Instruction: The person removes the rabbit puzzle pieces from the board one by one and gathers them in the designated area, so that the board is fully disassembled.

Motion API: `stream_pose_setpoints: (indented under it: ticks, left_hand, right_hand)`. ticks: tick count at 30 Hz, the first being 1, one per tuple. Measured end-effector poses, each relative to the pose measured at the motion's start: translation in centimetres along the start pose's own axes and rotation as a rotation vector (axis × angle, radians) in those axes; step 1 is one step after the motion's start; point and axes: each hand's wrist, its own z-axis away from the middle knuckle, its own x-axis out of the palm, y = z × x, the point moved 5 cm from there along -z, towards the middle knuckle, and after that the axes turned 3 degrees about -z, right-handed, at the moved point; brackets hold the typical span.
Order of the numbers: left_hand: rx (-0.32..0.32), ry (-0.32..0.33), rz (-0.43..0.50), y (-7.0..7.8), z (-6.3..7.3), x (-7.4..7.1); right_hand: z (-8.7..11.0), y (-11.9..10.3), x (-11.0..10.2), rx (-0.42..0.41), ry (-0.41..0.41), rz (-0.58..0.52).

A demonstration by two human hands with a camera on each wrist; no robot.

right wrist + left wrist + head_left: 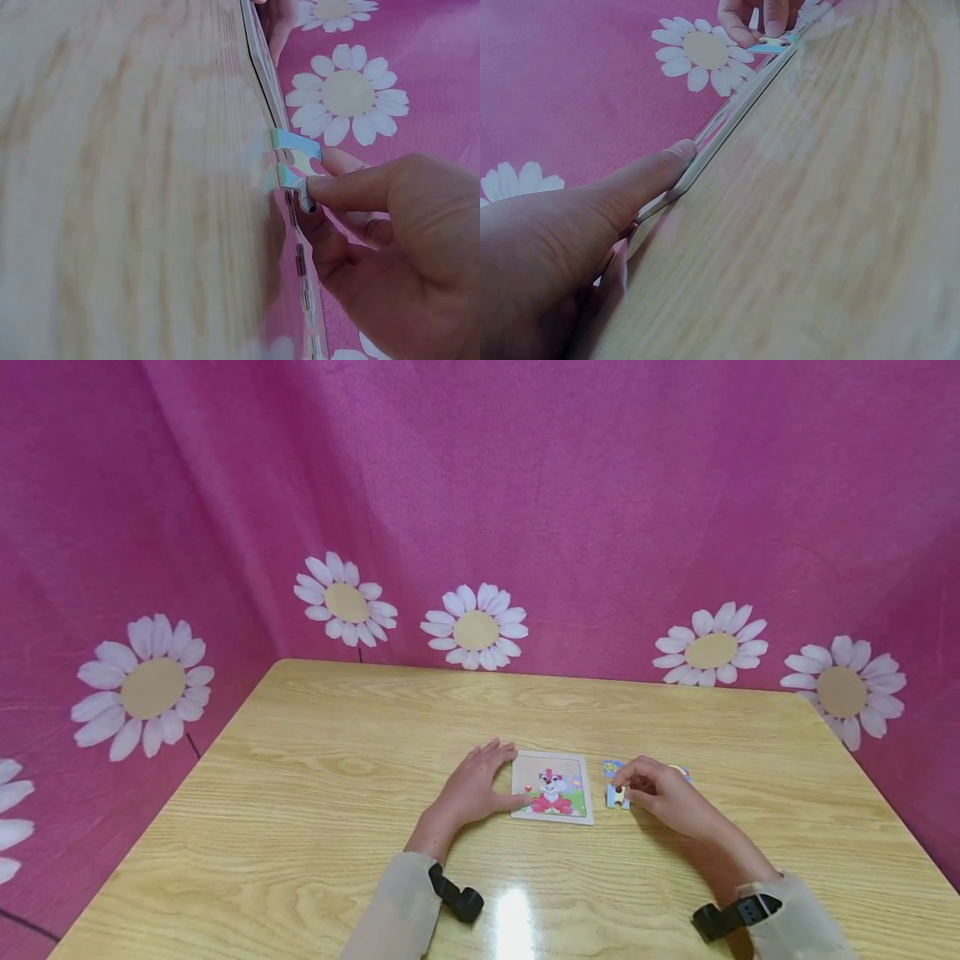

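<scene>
A square picture-puzzle board point(551, 819) with a pale rim and a pink-and-white cartoon animal lies on the table. My left hand point(474, 787) spans its left side, the thumb lying on the rim and the extended fingers at the far left corner. In the left wrist view that thumb point(656, 174) lies flat over the board's edge. To the right of the board, my right hand point(671, 797) pinches a light-blue and yellow puzzle piece point(298, 141) between thumb and fingers. The piece is tilted up close over the tabletop.
A blue and yellow puzzle piece point(612, 767) lies beyond the right hand's fingertips. Another colourful piece point(682, 772) shows partly behind that hand. The wooden table point(337, 777) reaches back to a pink curtain point(585, 527) with white daisies. Black straps circle both wrists.
</scene>
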Motion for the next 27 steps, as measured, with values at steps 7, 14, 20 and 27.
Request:
stream_pose_setpoints:
  ticks: [7, 14, 20, 27]
  left_hand:
    - [-0.009, -0.003, -0.005, -0.05, 0.03, 0.01]
    - [0.001, 0.002, -0.008, 0.03, -0.10, -0.06]
    - [-0.008, -0.008, 0.000, 0.00, -0.07, -0.02]
    - [-0.006, -0.005, -0.008, -0.08, -0.05, -0.02]
  right_hand:
    - [-0.08, 0.08, 0.14, -0.001, -0.004, 0.035]
    - [-0.19, 0.61, 0.24, 0.006, -0.032, 0.048]
    - [-0.18, 0.83, 0.33, -0.013, -0.058, 0.026]
    - [-0.37, 0.03, 0.33, -0.094, -0.038, 0.006]
